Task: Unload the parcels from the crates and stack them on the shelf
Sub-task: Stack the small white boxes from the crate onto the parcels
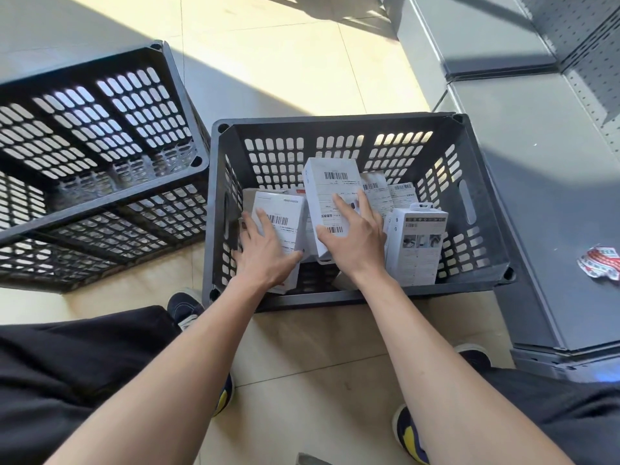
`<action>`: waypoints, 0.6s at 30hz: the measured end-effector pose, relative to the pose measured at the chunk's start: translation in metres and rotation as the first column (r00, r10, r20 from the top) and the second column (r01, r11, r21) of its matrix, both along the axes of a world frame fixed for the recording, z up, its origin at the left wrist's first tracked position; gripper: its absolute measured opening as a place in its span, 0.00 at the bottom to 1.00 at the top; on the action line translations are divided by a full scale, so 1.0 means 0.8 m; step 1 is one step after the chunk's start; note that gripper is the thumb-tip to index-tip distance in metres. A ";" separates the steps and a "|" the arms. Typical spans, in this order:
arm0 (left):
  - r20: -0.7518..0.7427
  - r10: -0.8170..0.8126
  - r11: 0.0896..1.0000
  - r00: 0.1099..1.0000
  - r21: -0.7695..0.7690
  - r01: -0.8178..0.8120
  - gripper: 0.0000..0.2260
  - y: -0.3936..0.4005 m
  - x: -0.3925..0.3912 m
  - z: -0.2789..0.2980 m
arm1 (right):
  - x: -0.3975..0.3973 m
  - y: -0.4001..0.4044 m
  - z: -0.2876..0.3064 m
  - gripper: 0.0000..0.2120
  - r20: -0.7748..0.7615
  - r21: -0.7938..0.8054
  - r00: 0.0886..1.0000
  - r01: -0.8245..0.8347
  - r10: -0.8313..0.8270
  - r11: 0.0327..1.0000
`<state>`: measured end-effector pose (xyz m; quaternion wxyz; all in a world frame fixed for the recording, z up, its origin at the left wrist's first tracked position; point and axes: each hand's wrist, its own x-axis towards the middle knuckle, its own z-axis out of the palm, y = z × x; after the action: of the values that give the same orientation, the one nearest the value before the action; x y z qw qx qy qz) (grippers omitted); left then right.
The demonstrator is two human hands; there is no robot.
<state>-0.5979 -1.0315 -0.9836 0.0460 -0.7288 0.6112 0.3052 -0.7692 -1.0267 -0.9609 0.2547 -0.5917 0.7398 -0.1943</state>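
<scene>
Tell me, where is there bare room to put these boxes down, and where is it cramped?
The grey shelf right of the crate is mostly bare; only a red-and-white wrapper lies near its right edge. The other crate on the left looks empty. Inside the right crate, boxes crowd around the left hand and right hand.

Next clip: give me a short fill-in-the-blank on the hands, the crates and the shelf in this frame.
1. Both hands reach into the crate that stands on the ____ of the two.
2. The right hand holds a white ____ bearing barcodes.
3. The left hand grips another box, while the other crate holds ____ parcels.
4. Red-and-white scraps lie on the grey ____.

Missing: right; box; no; shelf
</scene>
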 end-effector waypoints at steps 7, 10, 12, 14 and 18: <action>-0.011 0.032 0.988 0.999 -0.151 -0.033 0.51 0.001 -0.002 -0.001 | -0.003 0.003 -0.004 0.32 -0.016 -0.007 0.999 0.035 -0.035 0.999; -0.019 0.026 0.978 0.999 -0.205 -0.029 0.48 0.002 -0.003 0.005 | -0.004 0.005 0.002 0.31 -0.018 -0.033 0.999 0.047 -0.048 0.998; -0.018 0.018 0.972 1.000 -0.235 -0.021 0.46 0.002 -0.007 0.014 | -0.005 0.007 0.009 0.31 -0.022 -0.053 0.998 0.055 -0.056 0.997; -0.022 0.017 0.964 1.000 -0.265 -0.022 0.44 0.002 -0.011 0.027 | -0.011 0.010 0.018 0.31 -0.032 -0.071 0.997 0.067 -0.070 0.995; -0.067 0.010 0.950 0.998 -0.311 -0.030 0.43 0.003 -0.020 0.057 | -0.033 0.031 0.039 0.31 -0.034 -0.118 0.994 0.101 -0.106 0.988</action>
<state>-0.6142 -1.0294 -0.9377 -0.0924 -0.7229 0.6455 0.2285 -0.7955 -1.0022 -0.9300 0.1945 -0.5700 0.7620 -0.2381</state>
